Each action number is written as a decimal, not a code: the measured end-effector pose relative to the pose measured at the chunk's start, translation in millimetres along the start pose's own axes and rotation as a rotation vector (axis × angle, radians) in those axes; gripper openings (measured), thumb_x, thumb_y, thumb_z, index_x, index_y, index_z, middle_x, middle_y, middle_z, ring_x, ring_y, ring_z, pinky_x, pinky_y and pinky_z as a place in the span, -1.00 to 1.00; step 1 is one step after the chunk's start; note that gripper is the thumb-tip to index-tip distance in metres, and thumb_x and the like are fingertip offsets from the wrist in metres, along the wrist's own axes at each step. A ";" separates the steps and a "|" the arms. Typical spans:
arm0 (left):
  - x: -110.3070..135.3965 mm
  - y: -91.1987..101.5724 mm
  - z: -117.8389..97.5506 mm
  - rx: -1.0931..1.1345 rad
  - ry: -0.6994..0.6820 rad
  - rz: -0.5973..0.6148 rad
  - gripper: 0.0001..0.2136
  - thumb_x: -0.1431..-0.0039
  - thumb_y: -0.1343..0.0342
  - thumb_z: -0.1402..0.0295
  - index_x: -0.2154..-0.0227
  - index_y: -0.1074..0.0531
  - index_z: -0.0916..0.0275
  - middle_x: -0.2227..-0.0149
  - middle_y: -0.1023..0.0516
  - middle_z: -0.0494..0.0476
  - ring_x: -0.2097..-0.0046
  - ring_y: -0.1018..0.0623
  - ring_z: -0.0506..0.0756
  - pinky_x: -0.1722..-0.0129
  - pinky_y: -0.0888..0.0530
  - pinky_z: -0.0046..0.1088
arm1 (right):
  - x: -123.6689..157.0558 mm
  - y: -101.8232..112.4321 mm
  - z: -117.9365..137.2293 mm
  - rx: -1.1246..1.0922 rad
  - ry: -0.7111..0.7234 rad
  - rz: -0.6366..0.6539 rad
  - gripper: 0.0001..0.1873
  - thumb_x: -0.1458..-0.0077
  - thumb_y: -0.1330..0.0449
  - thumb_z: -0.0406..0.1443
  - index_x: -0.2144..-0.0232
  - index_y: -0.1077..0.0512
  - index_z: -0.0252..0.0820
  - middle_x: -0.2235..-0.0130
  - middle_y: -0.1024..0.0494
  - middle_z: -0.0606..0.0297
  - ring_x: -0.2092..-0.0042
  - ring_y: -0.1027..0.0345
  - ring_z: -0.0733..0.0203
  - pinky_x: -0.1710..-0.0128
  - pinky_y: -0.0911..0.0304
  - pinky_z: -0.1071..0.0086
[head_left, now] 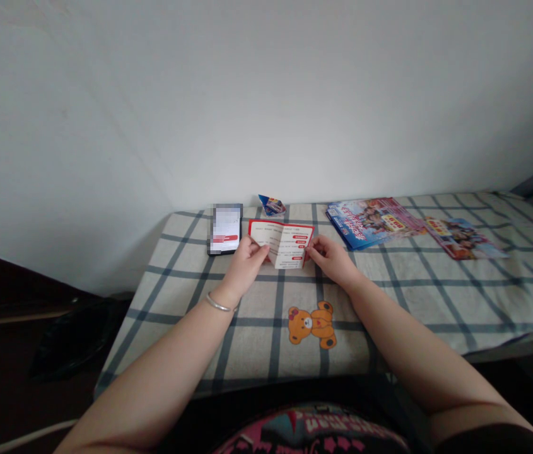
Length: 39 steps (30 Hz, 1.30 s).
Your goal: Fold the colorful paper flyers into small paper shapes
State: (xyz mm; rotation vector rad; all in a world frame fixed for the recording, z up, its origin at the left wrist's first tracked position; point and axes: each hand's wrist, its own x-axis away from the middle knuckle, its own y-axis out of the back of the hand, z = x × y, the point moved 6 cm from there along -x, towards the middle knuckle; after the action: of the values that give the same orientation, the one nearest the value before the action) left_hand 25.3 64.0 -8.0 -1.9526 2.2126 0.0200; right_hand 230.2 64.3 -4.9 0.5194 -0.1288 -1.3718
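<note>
A white printed leaflet (pixel 286 243) with red borders and red label boxes is held up between my two hands, creased down its middle. My left hand (pixel 248 257) pinches its left edge, thumb on the near face. On the opposite edge, my right hand (pixel 332 257) grips it between thumb and fingers. Just left of my left hand lies a phone (pixel 226 230) with a lit, partly blurred screen. Behind the leaflet, a small folded paper piece (pixel 272 205) in blue and red rests near the wall.
A stack of colourful flyers (pixel 373 222) lies to the right, with another flyer (pixel 467 238) beside it. The checked tablecloth (pixel 190 302) carries a printed bear (pixel 312 325). A white wall (pixel 266 101) borders the table's back. A black bag (pixel 77 337) is at lower left.
</note>
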 end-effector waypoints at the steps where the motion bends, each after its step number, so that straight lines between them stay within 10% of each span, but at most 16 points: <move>1: -0.1 -0.5 -0.5 -0.001 0.002 0.003 -0.68 -0.13 -0.17 0.24 0.11 -0.28 0.26 0.15 -0.56 0.19 0.11 -0.57 0.16 0.15 -0.52 -0.27 | -0.5 0.3 -1.7 -0.001 -0.003 -0.008 -0.83 -0.13 -0.10 -0.15 0.40 -0.27 -0.10 0.40 -0.53 0.34 0.37 -0.43 0.22 0.34 -0.27 0.35; 11: 6.7 -2.4 -7.3 -0.266 0.061 0.033 -0.66 -0.21 0.01 0.01 0.42 -0.29 0.22 0.63 -0.44 -0.03 0.55 -0.48 0.03 0.48 -0.40 -0.48 | -3.3 11.7 -16.5 0.140 -0.068 -0.113 -0.85 -0.07 -0.11 -0.15 0.41 -0.27 -0.08 0.48 -0.46 0.39 0.47 -0.31 0.26 0.44 -0.19 0.38; 17: 19.3 -4.7 -31.3 -0.511 -0.127 0.074 -0.59 -0.32 0.17 0.11 0.57 -0.27 0.21 0.67 -0.42 -0.02 0.56 -0.41 -0.01 0.42 -0.35 -0.49 | 0.7 18.6 -4.6 0.304 -0.115 -0.111 -0.89 -0.05 -0.13 -0.21 0.43 -0.32 -0.10 0.51 -0.45 0.41 0.49 -0.27 0.29 0.47 -0.13 0.40; 24: 25.8 -20.3 -46.4 -0.805 -0.467 0.255 -0.65 -0.33 0.12 0.26 0.57 -0.35 0.21 0.53 -0.46 0.05 0.38 -0.47 0.05 0.29 -0.38 -0.40 | 0.5 15.7 -1.7 0.426 -0.131 -0.050 -0.92 -0.05 -0.14 -0.25 0.44 -0.33 -0.10 0.51 -0.46 0.40 0.49 -0.29 0.29 0.50 -0.08 0.41; 28: 26.4 -33.5 -39.7 -0.951 -0.587 0.362 -0.84 -0.27 0.02 0.36 0.25 -0.46 0.18 0.21 -0.55 0.11 0.04 -0.45 0.16 0.01 -0.40 -0.20 | -0.2 15.1 -3.0 0.443 -0.081 -0.043 -0.91 -0.04 -0.14 -0.26 0.46 -0.30 -0.10 0.52 -0.44 0.38 0.50 -0.28 0.28 0.49 -0.09 0.40; 39: 25.9 -38.0 -18.4 -1.162 -0.544 0.454 -0.73 -0.19 -0.11 0.40 0.04 -0.42 0.16 -0.13 -0.38 0.19 -0.17 -0.34 0.23 -0.16 -0.31 -0.05 | -0.1 14.9 -2.6 0.427 0.003 -0.032 -0.91 0.02 -0.09 -0.38 0.39 -0.28 -0.10 0.44 -0.45 0.36 0.43 -0.29 0.24 0.42 -0.16 0.38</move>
State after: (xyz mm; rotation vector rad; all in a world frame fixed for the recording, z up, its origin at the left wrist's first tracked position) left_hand 57.2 31.1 10.6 -1.3533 2.3105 1.9781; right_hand 244.6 66.7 -0.9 0.8820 -0.4182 -1.3790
